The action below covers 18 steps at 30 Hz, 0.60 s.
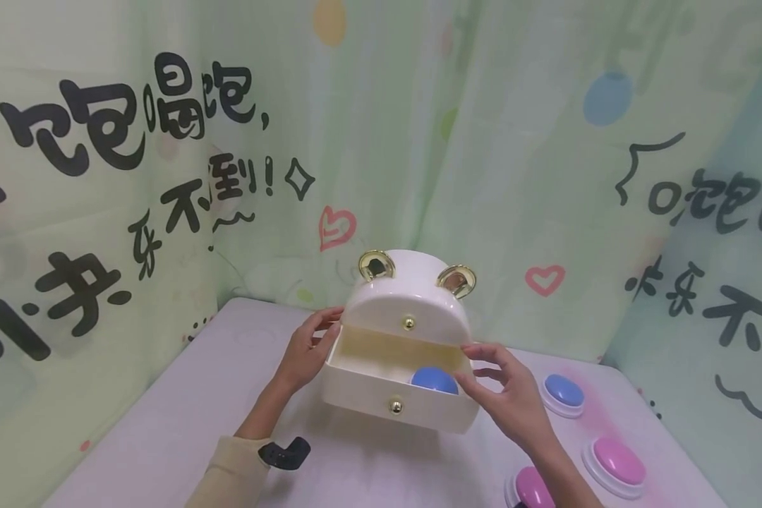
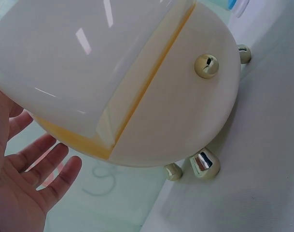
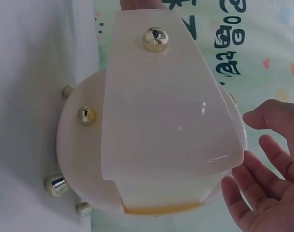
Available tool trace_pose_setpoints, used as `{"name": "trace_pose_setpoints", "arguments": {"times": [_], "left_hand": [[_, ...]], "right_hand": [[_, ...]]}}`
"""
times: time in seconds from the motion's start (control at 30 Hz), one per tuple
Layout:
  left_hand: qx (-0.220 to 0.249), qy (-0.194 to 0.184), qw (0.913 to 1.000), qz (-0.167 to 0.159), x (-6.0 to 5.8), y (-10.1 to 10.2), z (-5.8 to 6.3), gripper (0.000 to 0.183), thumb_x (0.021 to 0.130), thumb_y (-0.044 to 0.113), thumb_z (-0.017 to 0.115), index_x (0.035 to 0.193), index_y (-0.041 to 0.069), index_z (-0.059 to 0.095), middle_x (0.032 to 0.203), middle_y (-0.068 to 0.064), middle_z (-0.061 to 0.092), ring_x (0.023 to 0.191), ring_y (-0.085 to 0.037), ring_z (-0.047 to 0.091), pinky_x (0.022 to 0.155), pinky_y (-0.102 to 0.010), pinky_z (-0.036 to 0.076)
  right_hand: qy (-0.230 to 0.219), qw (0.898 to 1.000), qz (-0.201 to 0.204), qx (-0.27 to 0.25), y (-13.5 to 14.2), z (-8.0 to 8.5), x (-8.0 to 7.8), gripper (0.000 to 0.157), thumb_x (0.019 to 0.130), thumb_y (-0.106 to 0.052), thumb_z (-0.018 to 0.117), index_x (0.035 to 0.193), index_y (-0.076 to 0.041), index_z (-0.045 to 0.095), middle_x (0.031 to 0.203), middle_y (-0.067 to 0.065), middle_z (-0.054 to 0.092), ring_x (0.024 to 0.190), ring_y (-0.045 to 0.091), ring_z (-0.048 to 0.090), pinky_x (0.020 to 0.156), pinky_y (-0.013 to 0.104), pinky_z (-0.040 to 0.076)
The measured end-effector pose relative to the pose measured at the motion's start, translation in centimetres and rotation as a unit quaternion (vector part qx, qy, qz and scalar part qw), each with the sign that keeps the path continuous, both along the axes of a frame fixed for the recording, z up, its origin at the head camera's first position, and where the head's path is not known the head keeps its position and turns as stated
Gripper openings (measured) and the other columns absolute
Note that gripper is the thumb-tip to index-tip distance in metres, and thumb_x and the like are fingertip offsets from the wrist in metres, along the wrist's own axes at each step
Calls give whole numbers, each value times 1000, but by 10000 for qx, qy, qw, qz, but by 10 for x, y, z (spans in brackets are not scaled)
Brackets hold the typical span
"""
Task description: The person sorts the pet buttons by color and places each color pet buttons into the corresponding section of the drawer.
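Note:
A white, round-topped drawer box (image 1: 413, 279) with two gold ear-shaped pieces stands on the table, its feet showing in both wrist views. One drawer (image 1: 355, 384) with a gold knob is pulled out; another drawer (image 2: 173, 96), lower down, is closed. Inside the pulled-out drawer lies a blue dome-topped button (image 1: 434, 379). My left hand (image 1: 307, 349) is at the box's left side, fingers loosely extended beside the drawer. At the drawer's right end is my right hand (image 1: 508, 388), its thumb and fingers spread, fingertips right at the edge.
On the table (image 1: 241, 360), to the right, stand a blue button (image 1: 564, 391) and two pink buttons, one (image 1: 619, 462) farther right and one (image 1: 533, 488) partly behind the right forearm. Printed curtains (image 1: 482, 176) hang around the table's back and sides.

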State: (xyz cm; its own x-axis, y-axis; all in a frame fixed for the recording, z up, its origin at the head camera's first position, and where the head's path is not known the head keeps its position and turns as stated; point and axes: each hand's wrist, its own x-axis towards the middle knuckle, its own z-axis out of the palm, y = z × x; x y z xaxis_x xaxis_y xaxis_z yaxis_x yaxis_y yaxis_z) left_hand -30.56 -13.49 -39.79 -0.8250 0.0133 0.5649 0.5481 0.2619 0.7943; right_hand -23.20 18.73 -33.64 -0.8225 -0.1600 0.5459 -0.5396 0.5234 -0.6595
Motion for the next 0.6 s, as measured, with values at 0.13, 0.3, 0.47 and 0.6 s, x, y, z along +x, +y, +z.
{"name": "trace_pose_setpoints", "arguments": {"times": [0.13,0.3,0.47,0.6], "left_hand": [[12,-19,10000,8,0,0,0,35,105,18,56,138,6,61,131,-15,66,119,-32,63,89,-44,56],[47,-50,10000,5,0,0,-1,35,105,18,56,138,7,61,131,-15,66,119,-32,63,89,-46,56],[56,-53,10000,-2,0,0,-1,34,105,17,56,137,7,62,131,-14,66,119,-31,63,90,-46,55],[68,-30,10000,0,0,0,0,34,105,16,56,137,7,62,130,-14,67,118,-31,63,89,-46,55]], "right_hand": [[-50,9999,-68,-60,1,1,1,34,86,-6,82,115,0,66,121,8,70,108,12,65,86,23,56],[-13,9999,-95,-70,6,0,1,32,87,-9,81,116,-2,67,122,8,70,105,-3,61,86,21,55],[77,9999,-116,-70,13,-2,1,31,88,-9,81,115,-5,68,123,7,70,105,-4,61,85,21,55],[94,9998,-188,-33,21,-2,1,30,88,-9,80,115,-6,67,123,8,70,104,-5,61,85,19,55]]}}
